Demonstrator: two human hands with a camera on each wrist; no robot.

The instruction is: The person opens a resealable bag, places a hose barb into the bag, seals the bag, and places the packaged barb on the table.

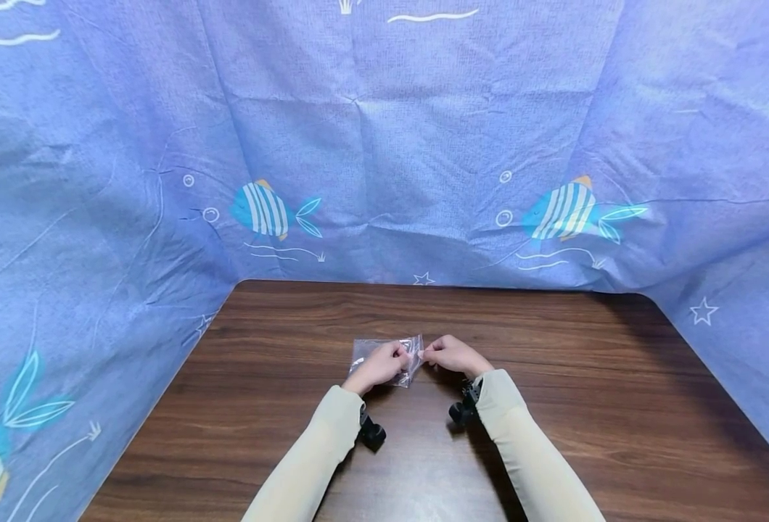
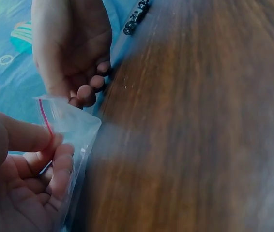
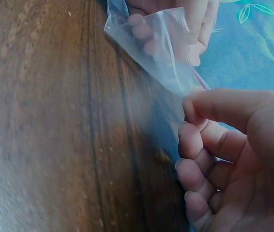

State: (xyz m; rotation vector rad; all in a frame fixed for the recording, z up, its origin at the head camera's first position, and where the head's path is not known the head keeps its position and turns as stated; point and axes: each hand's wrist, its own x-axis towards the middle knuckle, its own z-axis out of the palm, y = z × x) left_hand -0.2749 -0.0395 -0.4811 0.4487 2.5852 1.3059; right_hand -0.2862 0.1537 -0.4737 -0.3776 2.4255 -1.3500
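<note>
A clear zip-lock bag [image 1: 365,351] with a red line along its seal lies low over the middle of the table. My left hand [image 1: 382,364] pinches the bag near the red line between thumb and forefinger, its other fingers curled behind the film. In the right wrist view, my right hand [image 3: 234,140] pinches the mouth end of the bag [image 3: 163,58] between thumb and forefinger. The film stretches between the two hands, which are close together. Part of the bag is hidden under the left hand in the head view.
The dark wood-grain table [image 1: 260,435] reaches out on all sides of the hands. A blue curtain [image 1: 424,159] printed with fish hangs behind and at both sides. Black wrist cameras are strapped under both cuffs, one by the right sleeve [image 1: 508,406].
</note>
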